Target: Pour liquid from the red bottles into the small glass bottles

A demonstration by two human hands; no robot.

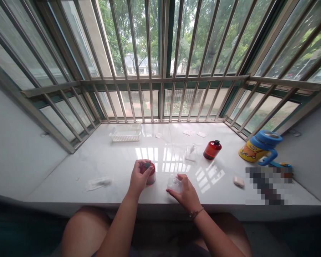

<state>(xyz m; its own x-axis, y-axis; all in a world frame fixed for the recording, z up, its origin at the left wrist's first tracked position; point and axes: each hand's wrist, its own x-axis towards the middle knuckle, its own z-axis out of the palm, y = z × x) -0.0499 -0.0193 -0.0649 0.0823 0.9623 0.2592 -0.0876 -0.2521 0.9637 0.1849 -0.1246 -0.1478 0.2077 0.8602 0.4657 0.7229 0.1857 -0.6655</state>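
Note:
My left hand [141, 175] is closed around a small red see-through bottle [151, 178] with a dark cap, its fingers and thumb up by the cap. The bottle stands upright on the white sill. Just to the right, my right hand [186, 192] grips a clear plastic container [174, 182] between thumb and fingers, low over the surface. What the container is for cannot be made out. Farther back, a second clear container [191, 153] stands beside another red bottle [212, 150] with a black cap.
A white plastic basket [125, 134] sits at the back left. A clear plastic wrapper [98, 183] lies at left. On the right are a pale soap-like piece [238, 182] and a blue-and-yellow mug [258, 147]. Metal window bars [163, 80] close off the back.

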